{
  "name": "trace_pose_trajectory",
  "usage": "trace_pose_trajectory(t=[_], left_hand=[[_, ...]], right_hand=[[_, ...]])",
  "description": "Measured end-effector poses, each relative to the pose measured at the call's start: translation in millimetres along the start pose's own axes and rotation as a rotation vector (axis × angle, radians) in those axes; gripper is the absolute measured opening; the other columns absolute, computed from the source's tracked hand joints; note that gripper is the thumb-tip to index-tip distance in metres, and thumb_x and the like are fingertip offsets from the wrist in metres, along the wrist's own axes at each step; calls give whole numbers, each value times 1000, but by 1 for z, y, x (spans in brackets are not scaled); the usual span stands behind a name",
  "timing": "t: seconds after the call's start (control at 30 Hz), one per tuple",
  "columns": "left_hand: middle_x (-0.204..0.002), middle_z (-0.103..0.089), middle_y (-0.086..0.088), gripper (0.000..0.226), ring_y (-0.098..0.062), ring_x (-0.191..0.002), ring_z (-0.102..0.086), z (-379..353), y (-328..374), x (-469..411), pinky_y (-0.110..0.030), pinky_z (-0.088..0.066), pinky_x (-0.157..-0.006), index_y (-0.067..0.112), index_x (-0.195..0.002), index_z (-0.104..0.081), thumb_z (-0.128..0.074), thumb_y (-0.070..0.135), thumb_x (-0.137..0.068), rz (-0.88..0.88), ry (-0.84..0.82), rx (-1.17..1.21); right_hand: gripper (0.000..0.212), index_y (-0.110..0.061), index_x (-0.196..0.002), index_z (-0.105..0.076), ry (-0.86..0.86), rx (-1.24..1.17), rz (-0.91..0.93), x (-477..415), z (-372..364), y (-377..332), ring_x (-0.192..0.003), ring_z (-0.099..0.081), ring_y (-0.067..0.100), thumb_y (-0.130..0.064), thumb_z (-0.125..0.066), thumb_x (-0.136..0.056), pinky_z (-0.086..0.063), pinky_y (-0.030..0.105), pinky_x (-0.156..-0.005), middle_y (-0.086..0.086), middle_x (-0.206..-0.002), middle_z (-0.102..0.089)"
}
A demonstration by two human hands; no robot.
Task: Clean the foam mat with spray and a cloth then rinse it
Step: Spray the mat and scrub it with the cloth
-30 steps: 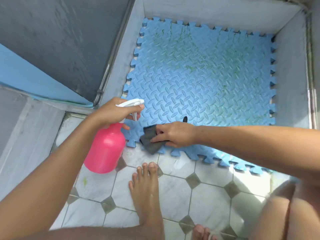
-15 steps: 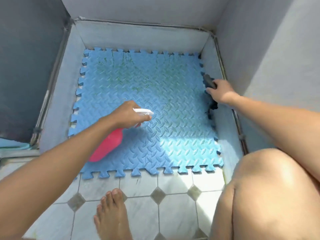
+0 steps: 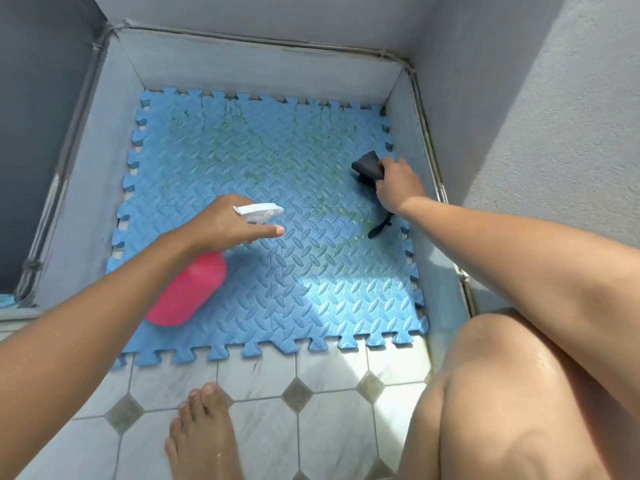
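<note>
A blue foam mat (image 3: 311, 292) with puzzle edges lies flat in a low walled corner, smeared with green marks across its far half. My left hand (image 3: 225, 223) grips the white trigger head of a pink spray bottle (image 3: 188, 289), held over the mat's near-left part with the nozzle aimed toward the middle. My right hand (image 3: 398, 183) presses a dark grey cloth (image 3: 369, 166) onto the mat near its right edge. A thin dark strip (image 3: 381, 227) dangles from under that wrist.
Grey walls (image 3: 519, 133) close in on the right and back; a low curb (image 3: 86, 188) borders the mat's left. White floor tiles (image 3: 263, 431) with grey diamonds lie in front. My bare foot (image 3: 201, 438) and bent right knee (image 3: 512, 393) rest on them.
My right hand carried the cloth from the mat's near edge up to the right side and now a little inward onto the mat. My left hand brought the bottle over the mat.
</note>
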State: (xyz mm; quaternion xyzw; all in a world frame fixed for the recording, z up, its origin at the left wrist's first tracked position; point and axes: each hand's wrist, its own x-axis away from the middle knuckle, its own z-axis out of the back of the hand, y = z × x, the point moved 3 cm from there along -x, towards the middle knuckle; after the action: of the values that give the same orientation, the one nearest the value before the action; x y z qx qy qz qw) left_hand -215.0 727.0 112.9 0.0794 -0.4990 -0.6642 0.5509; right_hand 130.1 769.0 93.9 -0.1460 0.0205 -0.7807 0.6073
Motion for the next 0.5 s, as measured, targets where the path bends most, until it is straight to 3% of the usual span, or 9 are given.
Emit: trace_pose_trajectory(t=[0.07,0.13,0.27,0.3,0.37,0.43,0.5], left_hand=[[-99,-77,-3,66,-18,-76,-69,5,3,5,-43,-61,-69,14,-89,-72,-83,73,-60,-25,-38,31],[-117,-76,6,59,-22,-89,-73,11,4,10,-41,-64,-68,7,-80,-67,-84,61,-64,-44,-5,91],[-131,-71,14,25,-24,-100,-76,21,0,12,-25,-60,-61,12,-82,-72,-85,34,-83,-44,80,171],[-130,-71,13,24,-26,-99,-75,24,0,12,-25,-61,-61,9,-85,-73,-84,30,-86,-47,93,178],[-119,-75,13,42,-29,-99,-74,29,-4,8,-29,-63,-63,-4,-94,-70,-84,35,-84,-66,111,183],[-114,-78,-1,62,-22,-91,-74,33,-5,9,-36,-66,-68,-7,-96,-69,-84,49,-74,-86,105,184],[-109,-79,1,69,-15,-89,-72,30,-4,9,-39,-66,-71,-3,-102,-72,-82,55,-67,-95,79,199]], right_hand=[[40,-16,-138,-46,-101,57,45,9,-20,-3,-107,-58,39,-19,-52,-98,-48,42,-90,16,-134,-47],[42,-19,-136,-43,-199,128,218,35,-45,-21,-104,-58,37,-21,-55,-97,-48,41,-85,13,-131,-46],[35,-22,-125,-48,-394,73,845,113,-74,-69,-94,-58,27,-34,-60,-94,-49,35,-75,5,-116,-50],[34,-21,-122,-51,-490,94,1034,134,-79,-77,-92,-58,27,-38,-60,-94,-49,35,-73,5,-112,-50],[35,-17,-121,-56,-681,165,1294,160,-87,-81,-89,-58,29,-41,-60,-96,-47,35,-66,7,-108,-51],[35,-20,-126,-56,-722,226,1334,154,-85,-78,-91,-60,29,-40,-56,-97,-50,36,-65,7,-112,-51],[32,-26,-128,-52,-563,183,1151,121,-72,-69,-91,-59,26,-39,-52,-99,-50,35,-69,4,-115,-50]])
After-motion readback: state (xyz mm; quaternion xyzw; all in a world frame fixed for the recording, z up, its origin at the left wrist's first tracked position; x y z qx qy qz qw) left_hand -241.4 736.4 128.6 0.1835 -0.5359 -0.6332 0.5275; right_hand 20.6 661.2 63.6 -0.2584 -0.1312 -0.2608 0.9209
